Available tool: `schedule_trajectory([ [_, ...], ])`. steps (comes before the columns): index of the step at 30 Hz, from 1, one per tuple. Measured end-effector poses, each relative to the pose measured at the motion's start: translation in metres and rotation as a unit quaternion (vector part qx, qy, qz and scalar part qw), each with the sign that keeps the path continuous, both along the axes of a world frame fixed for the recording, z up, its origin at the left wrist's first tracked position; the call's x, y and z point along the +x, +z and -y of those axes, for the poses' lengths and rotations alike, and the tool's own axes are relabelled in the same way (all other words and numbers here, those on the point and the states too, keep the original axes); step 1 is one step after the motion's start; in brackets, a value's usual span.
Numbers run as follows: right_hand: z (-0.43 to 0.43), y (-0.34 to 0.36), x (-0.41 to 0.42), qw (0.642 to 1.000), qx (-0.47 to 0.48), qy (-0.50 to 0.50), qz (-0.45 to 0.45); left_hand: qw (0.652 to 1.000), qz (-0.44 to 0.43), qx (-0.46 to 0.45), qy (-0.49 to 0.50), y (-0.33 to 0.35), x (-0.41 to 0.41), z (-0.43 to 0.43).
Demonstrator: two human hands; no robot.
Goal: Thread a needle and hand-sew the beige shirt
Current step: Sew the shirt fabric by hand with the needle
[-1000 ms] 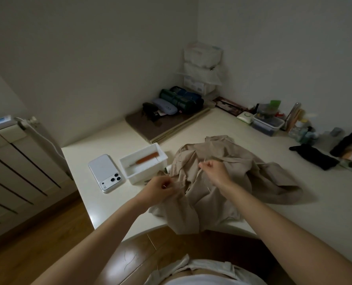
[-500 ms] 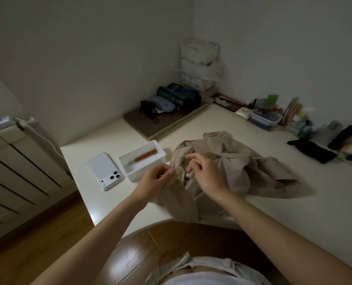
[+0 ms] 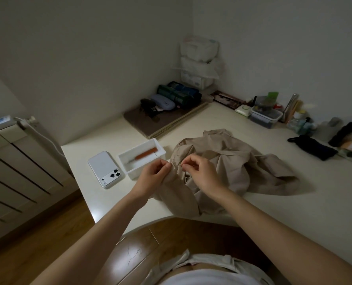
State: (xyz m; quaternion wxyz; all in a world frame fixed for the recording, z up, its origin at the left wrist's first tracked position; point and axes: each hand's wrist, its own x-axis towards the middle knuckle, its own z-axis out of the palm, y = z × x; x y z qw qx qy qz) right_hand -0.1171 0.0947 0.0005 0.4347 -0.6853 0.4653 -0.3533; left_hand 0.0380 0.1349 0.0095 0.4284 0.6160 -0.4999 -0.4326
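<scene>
Since half-second back, right hand [image 3: 201, 174] closed toward left hand [image 3: 152, 177]. Our left pinches fold of beige shirt [image 3: 242, 161], heaped at desk [image 3: 294, 223] edge; right pinches same fold, needle too small to see. Risk: pricking left hand, so close.

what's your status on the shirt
Left hand, right hand both pinch beige shirt at one fold. Shirt bunched on table. White tray beside left hand, not blocking.
</scene>
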Motion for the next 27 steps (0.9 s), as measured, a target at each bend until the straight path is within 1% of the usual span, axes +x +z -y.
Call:
schedule_trajectory([
  [6,0.0017,-0.006,0.0033,0.999,0.035,0.005,0.028,1.0,-0.003,0.022,0.003,-0.0001,-0.0003,-0.0001],
  [14,-0.0007,-0.0091,-0.0005,0.998,0.063,-0.001,0.007,0.999,0.002,0.035,-0.007,0.0004,-0.0013,-0.0017],
  [19,-0.002,-0.008,0.0011,0.997,0.07,0.017,0.028,0.999,0.01,0.044,-0.02,0.001,-0.0022,-0.0017],
  [24,-0.0018,-0.007,0.0002,0.995,0.088,0.018,0.04,1.0,-0.012,0.024,-0.01,0.0019,-0.0031,-0.0014],
  [27,-0.0022,-0.0074,0.0021,0.993,0.108,0.013,0.053,0.999,-0.013,-0.015,-0.032,0.0042,-0.0028,-0.0026],
])
